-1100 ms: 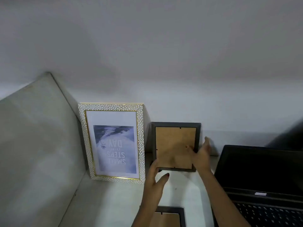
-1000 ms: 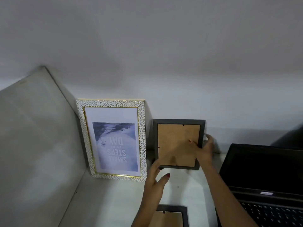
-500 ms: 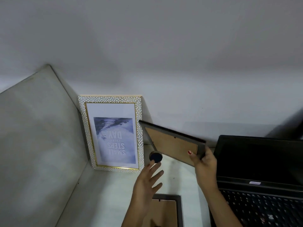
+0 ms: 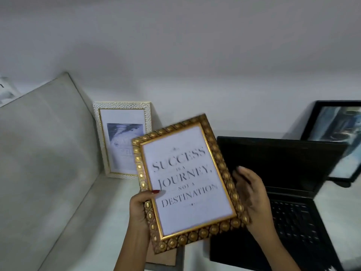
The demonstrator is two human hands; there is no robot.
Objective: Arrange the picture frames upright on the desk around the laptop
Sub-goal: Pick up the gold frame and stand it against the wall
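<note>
I hold a gold ornate picture frame with a "Success is a journey" print, face up and tilted, above the desk in front of me. My left hand grips its lower left edge with the thumb on the glass. My right hand clasps its right edge. A white and gold frame stands upright against the wall at the back left, its print upside down. An open black laptop sits on the right. Behind the laptop at the far right a black frame stands upright.
Another frame lies back side up on the white desk below the one I hold, mostly hidden. A grey panel walls off the left side. The white wall closes the back.
The frame that stood back-out against the wall has been lifted and turned over, so its gold front faces me. Both hands grip it now. The view shifted right, revealing the black frame.
</note>
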